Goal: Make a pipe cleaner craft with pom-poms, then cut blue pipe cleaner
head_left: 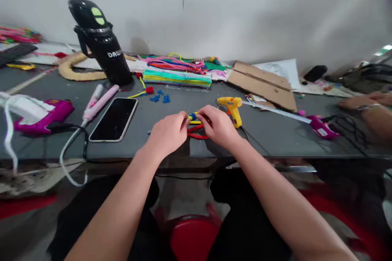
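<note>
"What lies left of the fingers?"
"Farthest out, a purple glue gun (59,116), then a pink hair straightener (101,104), a smartphone (114,120), and blue fuzzy bits (166,98) just beyond the left hand (171,130)."
"And that hand?"
"Thumb and fingertips pinch the left end of a yellow-and-blue pipe-cleaner piece (192,116), set between both hands."
"The right hand (219,124)?"
"Its fingers are drawn narrow, pinching the other end; a red pipe cleaner (198,136) bows out on the near side."
"Farther right?"
"A yellow glue gun (234,110) just beside those fingers; well apart, a second purple gun (323,127) and another person's forearm (379,110)."
</note>
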